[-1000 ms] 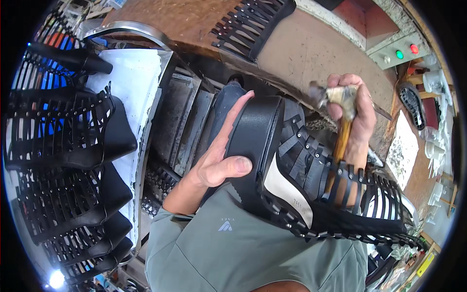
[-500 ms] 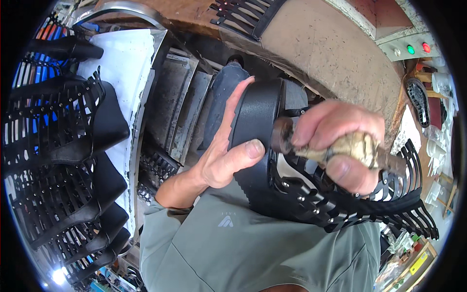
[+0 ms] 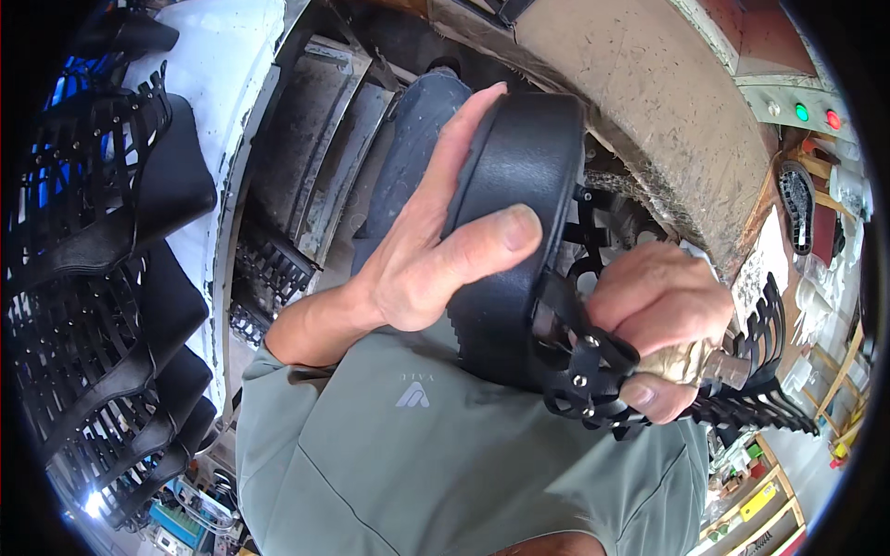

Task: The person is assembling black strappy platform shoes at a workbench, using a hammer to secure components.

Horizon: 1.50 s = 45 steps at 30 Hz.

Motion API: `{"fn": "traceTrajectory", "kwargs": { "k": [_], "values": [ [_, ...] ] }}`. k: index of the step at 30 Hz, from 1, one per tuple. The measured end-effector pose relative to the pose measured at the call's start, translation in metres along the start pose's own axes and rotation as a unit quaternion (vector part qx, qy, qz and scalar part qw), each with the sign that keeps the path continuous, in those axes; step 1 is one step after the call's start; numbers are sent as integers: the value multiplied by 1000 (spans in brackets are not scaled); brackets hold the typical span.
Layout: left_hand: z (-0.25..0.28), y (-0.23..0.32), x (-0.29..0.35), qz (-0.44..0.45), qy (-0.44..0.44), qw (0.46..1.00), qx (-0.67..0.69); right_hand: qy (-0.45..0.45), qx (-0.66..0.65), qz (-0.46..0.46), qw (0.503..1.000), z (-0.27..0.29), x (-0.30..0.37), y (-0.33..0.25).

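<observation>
Two hands work one black strappy shoe (image 3: 542, 278), held up close over the lap rather than on the counter (image 3: 630, 102), probably so the sole faces the tool. Left hand (image 3: 436, 250) wraps the sole from the side, thumb pressed flat across it and fingers stretched up behind, pinning it steady; the wrist is bent inward. Right hand (image 3: 658, 320) is clenched on a hammer (image 3: 700, 363), knuckles up, low against the riveted straps.
</observation>
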State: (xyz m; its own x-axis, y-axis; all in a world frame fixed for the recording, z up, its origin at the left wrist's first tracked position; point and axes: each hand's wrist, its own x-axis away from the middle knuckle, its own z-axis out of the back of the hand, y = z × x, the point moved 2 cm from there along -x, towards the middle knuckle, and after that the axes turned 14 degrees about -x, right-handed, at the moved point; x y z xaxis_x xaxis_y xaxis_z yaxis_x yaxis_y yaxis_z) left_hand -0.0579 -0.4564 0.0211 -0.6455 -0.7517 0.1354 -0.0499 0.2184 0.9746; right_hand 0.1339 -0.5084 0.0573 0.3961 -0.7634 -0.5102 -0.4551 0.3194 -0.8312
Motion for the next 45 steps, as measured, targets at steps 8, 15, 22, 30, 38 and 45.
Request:
{"fn": "traceTrajectory", "kwargs": {
  "k": [8,15,22,30,38,45],
  "values": [
    [-5,10,-13,17,-26,999,4,136,171,131,967,-17,13,-3],
    [-16,-34,18,38,30,999,-5,390,226,156,879,-13,33,25],
    [24,9,-42,-16,-115,993,7,236,-44,-82,967,25,31,-15],
    [-2,36,-27,-41,-150,980,-126,104,6,-23,994,0,19,-23],
    [-12,35,-27,15,-158,979,-128,-11,-69,46,996,10,13,6],
    [-1,9,-23,24,-84,990,-114,163,-98,-18,982,-8,41,26]
  ]
}}
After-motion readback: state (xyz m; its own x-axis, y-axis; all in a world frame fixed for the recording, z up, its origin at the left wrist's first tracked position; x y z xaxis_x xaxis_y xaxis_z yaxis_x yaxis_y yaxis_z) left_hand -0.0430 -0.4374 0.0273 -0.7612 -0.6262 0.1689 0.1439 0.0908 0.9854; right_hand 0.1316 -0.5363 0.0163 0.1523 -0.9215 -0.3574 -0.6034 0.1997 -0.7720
